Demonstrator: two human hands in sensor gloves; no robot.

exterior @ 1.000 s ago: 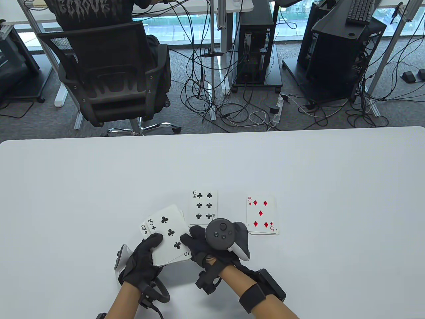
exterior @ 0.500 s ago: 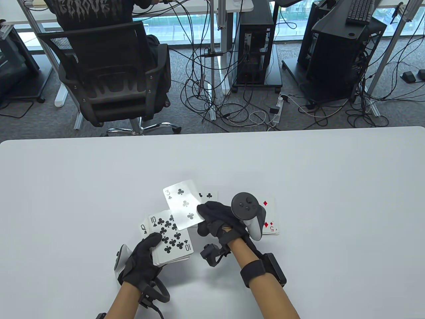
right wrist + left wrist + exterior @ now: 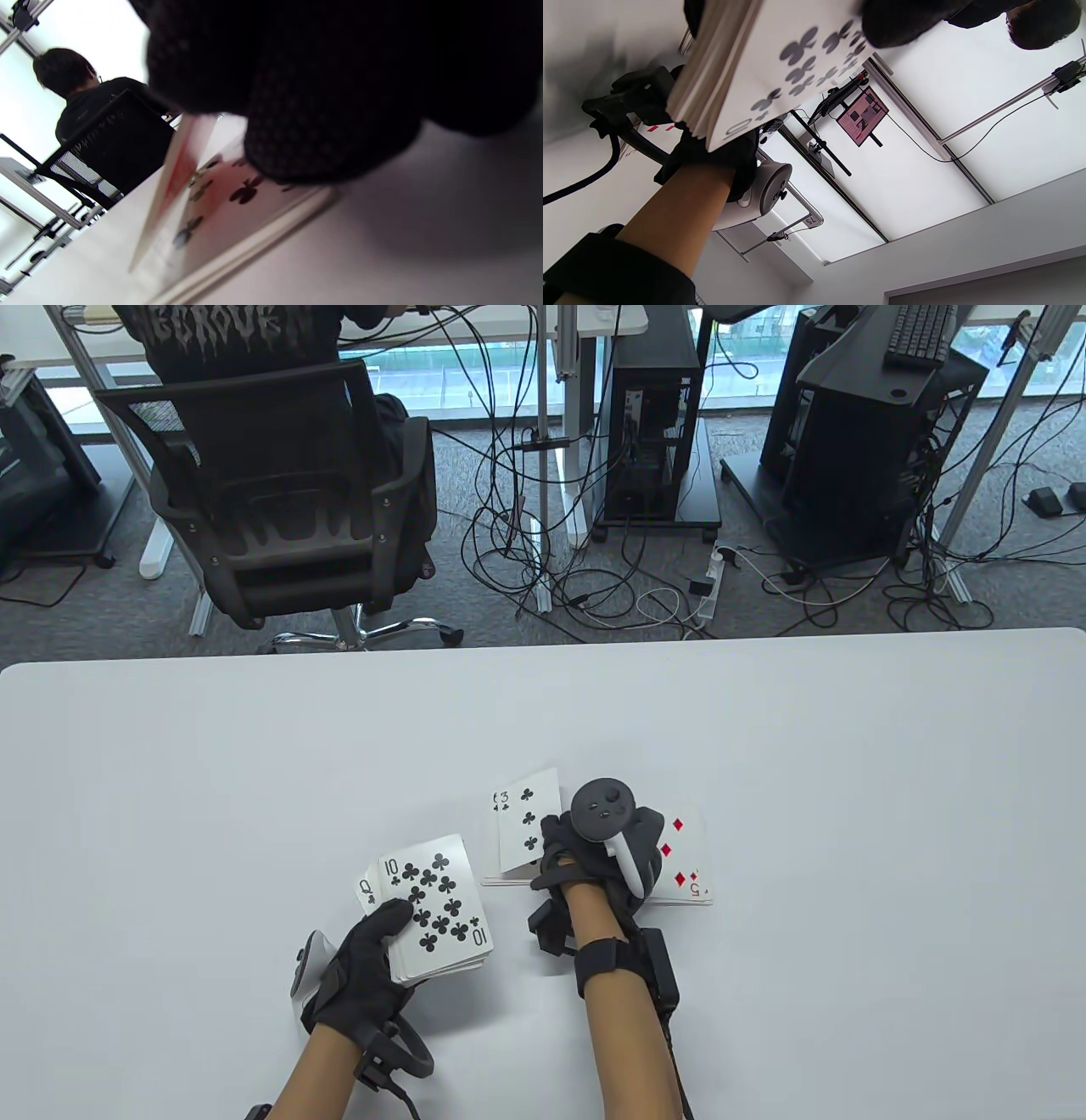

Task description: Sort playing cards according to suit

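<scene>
While scanning the table view from the left: left hand [image 3: 366,976] curled around a face-up deck [image 3: 437,912], thumb pressed on the top card, the 10 of clubs [image 3: 431,899], with a Q corner peeking out behind at the left edge. Deck held just above the white table [image 3: 254,780], near the bottom edge. Just right of that, a clubs pile [image 3: 509,878] lying flat, with the 3 of clubs [image 3: 528,823] tilted over it, one end raised and a sliver of the card beneath peeking at its left. Right hand [image 3: 598,848] pinching that 3 at its lower right corner, fingers clamped on the card. Further right, partly hidden under the same hand, the diamonds pile [image 3: 687,869], red pips and a 5 showing.

Left wrist view: looks up at the deck's stacked edges [image 3: 712,67], so the thickness reads here and not from above; thumb [image 3: 903,19] on the 10's face, right hand's tracker [image 3: 768,195] below.

Right wrist view: mostly blurred glove [image 3: 331,84], but shows the 3's red back [image 3: 178,169] lifted clear of the pile [image 3: 237,237], a gap invisible from above. Whether the card touches the pile at its far end: can't tell.
</scene>
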